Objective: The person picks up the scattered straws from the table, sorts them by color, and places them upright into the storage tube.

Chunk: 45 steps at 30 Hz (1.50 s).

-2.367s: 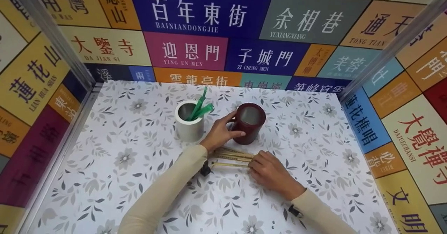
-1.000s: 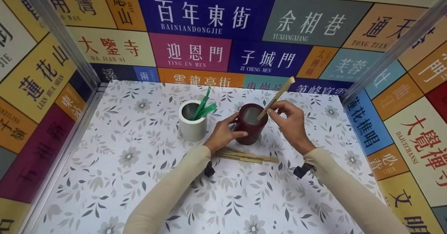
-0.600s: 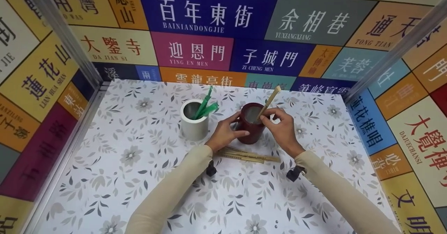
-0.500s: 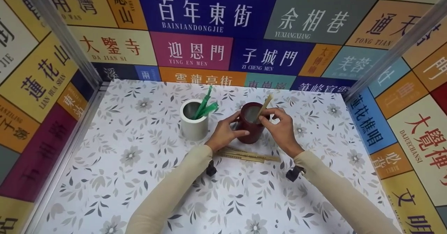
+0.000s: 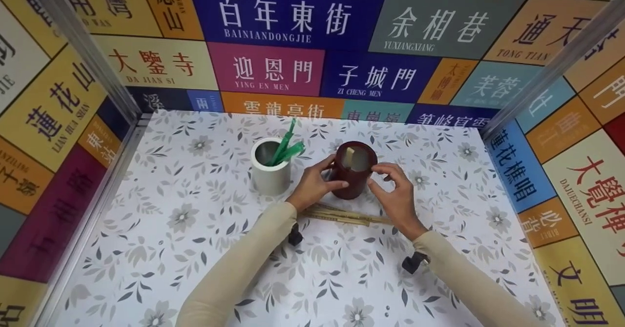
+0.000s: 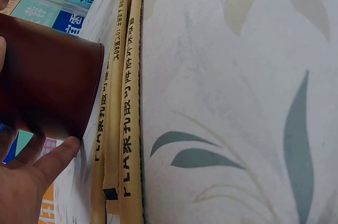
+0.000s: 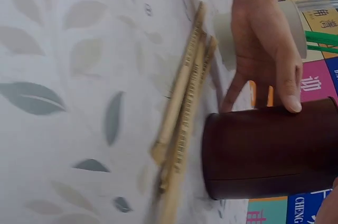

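Note:
My left hand grips a dark red cylindrical cup from its left side, thumb across the front. Inside the cup leans one tan paper-wrapped straw, its top showing below the far rim. At the cup's right rim my right hand has thumb and forefinger apart with nothing between them. Several more paper-wrapped straws, printed with black characters, lie on the table in front of the cup. In the right wrist view these straws lie alongside the cup's base.
Left of the red cup stands a white cylindrical cup with green strips sticking out. The floral-patterned table is enclosed at the back and sides by panels covered in coloured signs.
The right hand took a wrapped straw from the pile, brought it over the red cup and let it go inside. The left hand has kept its hold on the cup.

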Each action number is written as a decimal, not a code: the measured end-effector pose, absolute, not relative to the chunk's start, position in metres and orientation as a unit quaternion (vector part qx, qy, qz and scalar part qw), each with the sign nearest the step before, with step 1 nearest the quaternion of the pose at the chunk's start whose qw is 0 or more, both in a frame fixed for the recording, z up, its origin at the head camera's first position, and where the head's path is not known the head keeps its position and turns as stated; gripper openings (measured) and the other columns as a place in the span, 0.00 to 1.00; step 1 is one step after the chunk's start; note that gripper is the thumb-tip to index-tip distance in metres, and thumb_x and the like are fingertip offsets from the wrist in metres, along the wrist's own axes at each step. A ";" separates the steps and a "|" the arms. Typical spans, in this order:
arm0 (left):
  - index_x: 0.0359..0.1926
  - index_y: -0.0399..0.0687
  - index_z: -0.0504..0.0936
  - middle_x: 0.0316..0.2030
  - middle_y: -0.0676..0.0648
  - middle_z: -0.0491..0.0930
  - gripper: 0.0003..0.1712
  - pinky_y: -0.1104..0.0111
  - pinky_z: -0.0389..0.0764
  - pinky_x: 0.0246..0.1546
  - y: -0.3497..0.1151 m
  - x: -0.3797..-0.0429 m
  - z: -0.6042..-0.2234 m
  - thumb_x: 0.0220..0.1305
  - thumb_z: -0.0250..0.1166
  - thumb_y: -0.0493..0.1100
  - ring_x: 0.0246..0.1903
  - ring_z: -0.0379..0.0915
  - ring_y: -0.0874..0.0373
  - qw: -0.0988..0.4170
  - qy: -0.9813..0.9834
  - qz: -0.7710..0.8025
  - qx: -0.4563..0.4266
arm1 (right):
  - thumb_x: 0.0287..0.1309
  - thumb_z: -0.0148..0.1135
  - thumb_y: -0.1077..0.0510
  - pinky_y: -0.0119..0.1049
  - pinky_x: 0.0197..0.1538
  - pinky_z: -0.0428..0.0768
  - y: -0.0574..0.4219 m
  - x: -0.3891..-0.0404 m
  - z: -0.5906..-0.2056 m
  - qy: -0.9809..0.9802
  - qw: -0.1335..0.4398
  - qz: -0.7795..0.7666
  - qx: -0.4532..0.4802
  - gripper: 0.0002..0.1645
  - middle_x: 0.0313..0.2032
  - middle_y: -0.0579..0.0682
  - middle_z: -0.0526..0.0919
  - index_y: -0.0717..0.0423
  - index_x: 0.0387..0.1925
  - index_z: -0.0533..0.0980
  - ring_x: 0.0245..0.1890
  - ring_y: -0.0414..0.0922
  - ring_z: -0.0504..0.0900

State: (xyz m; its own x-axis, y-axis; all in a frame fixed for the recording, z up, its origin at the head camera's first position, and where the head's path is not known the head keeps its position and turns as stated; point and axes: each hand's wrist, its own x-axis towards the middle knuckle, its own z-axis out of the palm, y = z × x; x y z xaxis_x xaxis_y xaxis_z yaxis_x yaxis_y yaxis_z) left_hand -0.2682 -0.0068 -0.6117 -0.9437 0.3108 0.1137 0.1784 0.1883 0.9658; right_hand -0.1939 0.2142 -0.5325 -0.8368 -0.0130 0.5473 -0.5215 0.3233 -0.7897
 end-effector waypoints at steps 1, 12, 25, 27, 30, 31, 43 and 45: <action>0.84 0.55 0.70 0.75 0.50 0.78 0.52 0.55 0.76 0.75 -0.007 -0.268 -0.611 0.63 0.85 0.52 0.73 0.75 0.50 0.054 0.770 0.617 0.157 | 0.60 0.74 0.79 0.40 0.54 0.74 0.215 -0.191 -0.535 -0.781 0.235 0.551 0.177 0.17 0.55 0.74 0.83 0.74 0.51 0.85 0.58 0.62 0.79; 0.85 0.54 0.68 0.76 0.50 0.77 0.53 0.51 0.74 0.76 -0.009 -0.271 -0.606 0.64 0.84 0.52 0.74 0.74 0.51 0.054 0.775 0.610 0.154 | 0.59 0.75 0.78 0.38 0.55 0.74 0.225 -0.176 -0.559 -0.788 0.249 0.535 0.177 0.19 0.53 0.69 0.84 0.69 0.52 0.85 0.59 0.56 0.81; 0.85 0.50 0.67 0.77 0.48 0.75 0.54 0.53 0.76 0.75 -0.007 -0.271 -0.607 0.65 0.83 0.54 0.75 0.73 0.49 0.057 0.772 0.613 0.161 | 0.56 0.81 0.73 0.24 0.59 0.76 0.228 -0.180 -0.642 -0.816 0.177 0.509 0.212 0.18 0.50 0.56 0.89 0.64 0.49 0.89 0.53 0.56 0.82; 0.85 0.50 0.67 0.77 0.47 0.75 0.54 0.53 0.76 0.75 -0.007 -0.271 -0.607 0.65 0.83 0.55 0.75 0.73 0.49 0.057 0.775 0.609 0.160 | 0.57 0.82 0.72 0.24 0.60 0.76 0.228 -0.180 -0.647 -0.820 0.175 0.496 0.226 0.18 0.50 0.53 0.89 0.62 0.49 0.90 0.53 0.54 0.82; 0.85 0.50 0.67 0.77 0.47 0.75 0.55 0.53 0.76 0.75 -0.007 -0.270 -0.608 0.64 0.83 0.55 0.75 0.73 0.49 0.058 0.777 0.607 0.157 | 0.57 0.82 0.70 0.29 0.60 0.76 0.227 -0.180 -0.653 -0.831 0.174 0.472 0.238 0.17 0.49 0.49 0.89 0.60 0.49 0.90 0.52 0.52 0.81; 0.85 0.50 0.67 0.77 0.47 0.75 0.55 0.53 0.75 0.75 -0.007 -0.270 -0.608 0.64 0.83 0.55 0.75 0.73 0.49 0.059 0.776 0.608 0.156 | 0.57 0.82 0.70 0.31 0.60 0.75 0.227 -0.179 -0.654 -0.836 0.171 0.463 0.240 0.17 0.49 0.48 0.89 0.59 0.49 0.90 0.52 0.51 0.80; 0.85 0.52 0.68 0.77 0.47 0.76 0.54 0.53 0.75 0.76 -0.007 -0.267 -0.611 0.63 0.84 0.54 0.76 0.72 0.49 0.068 0.773 0.614 0.141 | 0.55 0.83 0.68 0.44 0.57 0.74 0.225 -0.169 -0.661 -0.868 0.160 0.407 0.235 0.14 0.44 0.48 0.85 0.52 0.43 0.92 0.50 0.49 0.77; 0.85 0.51 0.68 0.77 0.47 0.76 0.54 0.54 0.74 0.76 -0.007 -0.266 -0.611 0.63 0.84 0.54 0.76 0.72 0.49 0.068 0.774 0.614 0.139 | 0.57 0.83 0.67 0.41 0.58 0.74 0.225 -0.168 -0.659 -0.869 0.156 0.409 0.231 0.13 0.45 0.49 0.85 0.51 0.42 0.92 0.51 0.49 0.76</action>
